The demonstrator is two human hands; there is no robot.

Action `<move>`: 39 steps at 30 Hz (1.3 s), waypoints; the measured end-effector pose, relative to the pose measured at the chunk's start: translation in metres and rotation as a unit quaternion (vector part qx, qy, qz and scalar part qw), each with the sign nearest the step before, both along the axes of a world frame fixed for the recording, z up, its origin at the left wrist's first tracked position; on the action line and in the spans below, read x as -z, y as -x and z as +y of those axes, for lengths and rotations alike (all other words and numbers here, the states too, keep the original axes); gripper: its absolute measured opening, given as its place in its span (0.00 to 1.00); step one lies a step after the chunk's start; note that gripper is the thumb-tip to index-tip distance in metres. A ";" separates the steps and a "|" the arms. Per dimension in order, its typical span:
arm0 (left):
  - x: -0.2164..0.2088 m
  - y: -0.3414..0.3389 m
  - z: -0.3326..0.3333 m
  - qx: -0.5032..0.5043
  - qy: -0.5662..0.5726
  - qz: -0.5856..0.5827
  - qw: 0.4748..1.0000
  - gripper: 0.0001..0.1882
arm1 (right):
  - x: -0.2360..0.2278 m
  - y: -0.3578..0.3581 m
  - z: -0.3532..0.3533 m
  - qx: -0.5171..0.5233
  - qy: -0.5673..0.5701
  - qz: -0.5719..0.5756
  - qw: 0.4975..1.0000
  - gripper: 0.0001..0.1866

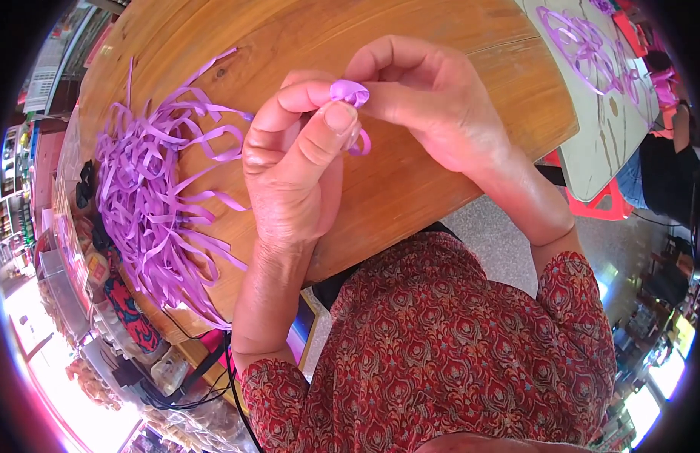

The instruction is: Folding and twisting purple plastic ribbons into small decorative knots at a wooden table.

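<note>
Ribbon (349,91) sits pinched in left hand (286,166); right hand (449,106) alongside, grip unclear.
Looks light, soft, maybe slick; hold at fold.

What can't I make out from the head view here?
All in the head view:
Held ribbon: any link to the loop below is hidden by the left hand.
Right hand: thumb tip hidden behind the ribbon.
Ribbon pile: many ends lost in the overlap.
Other person: partly cut off by the dark rim.

Bright overall; white glare at lower left; rim dark, strongly bent
</note>
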State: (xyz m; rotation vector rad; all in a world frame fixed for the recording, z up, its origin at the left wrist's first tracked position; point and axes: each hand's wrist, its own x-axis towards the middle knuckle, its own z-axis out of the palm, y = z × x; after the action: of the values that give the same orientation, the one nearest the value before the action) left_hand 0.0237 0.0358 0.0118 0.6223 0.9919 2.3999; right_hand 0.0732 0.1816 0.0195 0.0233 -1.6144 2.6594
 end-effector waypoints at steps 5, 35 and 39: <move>0.006 0.002 -0.002 0.008 0.039 -0.063 0.997 0.05 | -0.002 -0.004 -0.006 0.127 -0.115 0.127 0.977 0.07; 0.009 0.003 -0.004 0.022 0.012 -0.127 0.992 0.06 | 0.001 -0.006 -0.015 0.159 -0.252 0.166 0.940 0.07; 0.012 0.005 -0.006 0.032 -0.004 -0.110 0.993 0.05 | 0.000 -0.006 -0.010 0.150 -0.339 0.218 0.903 0.09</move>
State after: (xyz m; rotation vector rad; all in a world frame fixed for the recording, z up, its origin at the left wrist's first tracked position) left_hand 0.0187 0.0295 -0.0007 0.3749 0.8548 2.3563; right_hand 0.0791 0.1714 0.0192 0.3268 -2.0553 1.6102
